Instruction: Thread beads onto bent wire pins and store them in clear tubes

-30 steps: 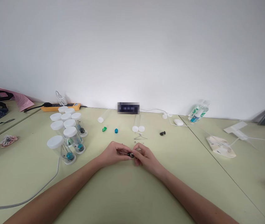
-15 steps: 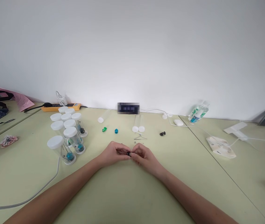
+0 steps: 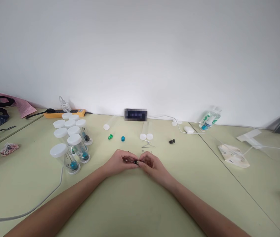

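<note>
Both hands meet over the middle of the table, fingertips closed around a small black piece with a thin metal rod (image 3: pixel 136 162). My left hand (image 3: pixel 118 162) pinches it from the left, the rod running back under its fingers. My right hand (image 3: pixel 154 166) grips its right end with thumb and fingers. Just beyond the hands lie several thin metal rods (image 3: pixel 148 144). Farther off are a green piece (image 3: pixel 110 137), a blue ball-like piece (image 3: pixel 123 139) and small black pieces (image 3: pixel 171 141). The exact kind of the held piece is too small to make out.
Several clear tubes with white caps (image 3: pixel 59 150) stand at the left, parts inside. Other clear tubes (image 3: pixel 149 135) lie near the wall. Behind are a yellow power strip (image 3: pixel 80 113) and a pixelated dark box (image 3: pixel 136 115). At right are a white case (image 3: pixel 188 129) and a bottle (image 3: pixel 207 125).
The hands stay in place; the black piece between the fingertips has turned or shifted very slightly. Everything else on the table is unchanged.
</note>
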A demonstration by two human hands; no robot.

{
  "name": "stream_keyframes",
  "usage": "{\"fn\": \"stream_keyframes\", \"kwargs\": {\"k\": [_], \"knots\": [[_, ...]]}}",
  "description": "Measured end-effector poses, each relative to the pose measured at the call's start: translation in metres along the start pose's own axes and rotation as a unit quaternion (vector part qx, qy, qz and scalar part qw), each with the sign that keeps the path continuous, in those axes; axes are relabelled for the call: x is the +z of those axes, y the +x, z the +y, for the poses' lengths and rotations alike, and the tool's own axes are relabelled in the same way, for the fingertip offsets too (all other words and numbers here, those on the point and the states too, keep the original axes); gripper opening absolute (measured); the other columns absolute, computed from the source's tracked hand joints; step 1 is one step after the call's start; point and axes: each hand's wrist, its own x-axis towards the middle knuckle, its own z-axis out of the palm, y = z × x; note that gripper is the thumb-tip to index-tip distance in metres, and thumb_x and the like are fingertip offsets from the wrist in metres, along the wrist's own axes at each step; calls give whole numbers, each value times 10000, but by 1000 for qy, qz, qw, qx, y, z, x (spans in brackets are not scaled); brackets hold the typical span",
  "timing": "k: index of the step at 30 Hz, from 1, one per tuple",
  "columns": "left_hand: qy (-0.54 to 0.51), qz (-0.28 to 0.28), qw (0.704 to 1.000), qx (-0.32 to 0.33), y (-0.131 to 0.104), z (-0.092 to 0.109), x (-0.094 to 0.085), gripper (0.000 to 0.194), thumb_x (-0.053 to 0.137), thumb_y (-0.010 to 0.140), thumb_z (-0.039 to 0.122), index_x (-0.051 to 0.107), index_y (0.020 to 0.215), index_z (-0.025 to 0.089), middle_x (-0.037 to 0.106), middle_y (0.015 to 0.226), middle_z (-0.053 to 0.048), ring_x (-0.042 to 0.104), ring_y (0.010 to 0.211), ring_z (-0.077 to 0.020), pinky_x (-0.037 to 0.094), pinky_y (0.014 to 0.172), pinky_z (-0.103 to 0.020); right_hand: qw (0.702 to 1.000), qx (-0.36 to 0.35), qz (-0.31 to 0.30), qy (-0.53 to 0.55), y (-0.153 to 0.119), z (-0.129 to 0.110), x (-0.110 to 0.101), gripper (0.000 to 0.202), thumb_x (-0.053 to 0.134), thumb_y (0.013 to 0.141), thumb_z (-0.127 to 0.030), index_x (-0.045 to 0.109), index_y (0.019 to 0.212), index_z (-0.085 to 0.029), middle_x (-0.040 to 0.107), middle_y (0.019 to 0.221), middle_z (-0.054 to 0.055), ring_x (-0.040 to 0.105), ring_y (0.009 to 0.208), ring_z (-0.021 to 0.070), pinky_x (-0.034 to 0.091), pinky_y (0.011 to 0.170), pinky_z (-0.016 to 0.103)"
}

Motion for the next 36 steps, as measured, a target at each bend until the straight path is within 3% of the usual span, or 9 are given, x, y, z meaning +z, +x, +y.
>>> {"fn": "stream_keyframes", "kwargs": {"k": [5, 9, 13, 18, 24, 29, 34, 36], "knots": [[-3, -20, 1000, 9, 0, 1, 0, 261, 667, 716, 273, 700, 933, 130, 709, 826, -60, 640, 770, -182, 498, 686, -258, 1000, 21, -13, 3, 0, 2, -1, 272, 459, 870, -473, 482, 826, -206, 515, 589, -29, 433, 548, 114, 292, 519, 230], [-7, -5, 1000, 7, 0, 0, 0, 256, 656, 727, 263, 696, 943, 131, 706, 818, -57, 635, 747, -173, 493, 666, -254, 1000, -3, 1, -4, 1, 2, -1, 238, 572, 812, -433, 500, 851, -209, 541, 697, -22, 427, 579, 104, 296, 528, 222], [-10, -17, 1000, 11, 0, 0, 0, 261, 661, 723, 266, 694, 943, 129, 706, 816, -59, 639, 760, -181, 496, 675, -261, 1000, 17, -11, -9, 1, 1, 0, 251, 486, 857, -463, 483, 835, -212, 494, 566, -47, 402, 523, 104, 282, 509, 222], [-11, -9, 1000, 4, 0, 1, 0, 268, 649, 735, 298, 691, 939, 129, 705, 859, -68, 640, 793, -193, 505, 707, -275, 999, -9, 20, -26, 1, 4, 1, 246, 578, 802, -439, 491, 841, -212, 555, 729, -14, 445, 589, 108, 310, 529, 224], [12, -9, 1000, 10, 0, 0, 0, 253, 662, 716, 281, 698, 918, 133, 697, 789, -47, 630, 738, -173, 498, 665, -256, 1000, 24, 11, -12, 1, 4, 1, 279, 463, 862, -478, 417, 779, -215, 482, 551, -48, 385, 504, 105, 274, 492, 224], [-2, -2, 1000, 6, 0, 0, 0, 265, 652, 727, 302, 692, 918, 123, 700, 823, -63, 635, 769, -186, 508, 688, -271, 999, -7, 26, -33, 1, 4, 0, 280, 605, 778, -451, 461, 790, -211, 459, 642, -43, 376, 547, 96, 279, 503, 219], [-6, -21, 1000, 10, 0, 1, -1, 270, 661, 720, 290, 693, 932, 124, 707, 844, -66, 642, 795, -194, 508, 715, -277, 1000, 16, -6, 3, 1, 4, 0, 269, 457, 869, -475, 435, 804, -215, 484, 579, -45, 393, 526, 104, 289, 510, 227], [-7, -17, 1000, 8, 0, 1, -1, 265, 656, 725, 285, 692, 934, 126, 707, 856, -69, 642, 800, -196, 508, 717, -279, 1000, 8, 6, -3, 1, 4, 1, 262, 501, 846, -472, 445, 824, -217, 505, 611, -41, 408, 541, 104, 301, 521, 229]]}}
